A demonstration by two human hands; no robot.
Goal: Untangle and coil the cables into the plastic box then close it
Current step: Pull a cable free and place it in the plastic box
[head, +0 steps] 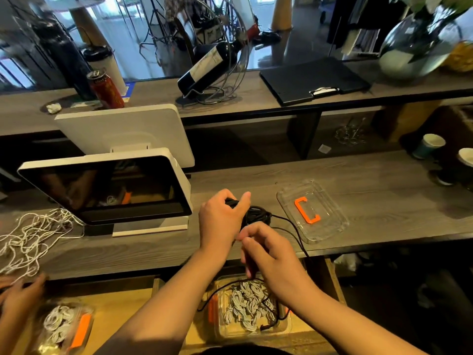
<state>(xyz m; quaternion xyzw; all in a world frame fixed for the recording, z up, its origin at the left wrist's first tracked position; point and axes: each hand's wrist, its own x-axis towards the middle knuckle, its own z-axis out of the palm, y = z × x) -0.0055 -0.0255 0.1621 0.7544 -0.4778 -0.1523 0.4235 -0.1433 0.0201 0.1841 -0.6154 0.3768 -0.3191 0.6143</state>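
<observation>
My left hand (221, 216) grips a coil of black cable (258, 215) just above the grey wooden counter. My right hand (268, 249) sits close below it and pinches the loose black strand, which trails over the counter edge down into an open clear plastic box (252, 307). That box stands on a lower shelf and holds several coiled white cables. A clear lid with an orange handle (312, 213) lies on the counter to the right of the coil.
A white point-of-sale screen (107, 190) stands left of my hands. Tangled white cable (33, 239) lies at the far left, where another person's hand (21, 290) works. A second closed box of white cables (64, 326) is at lower left. Paper cups (430, 146) stand far right.
</observation>
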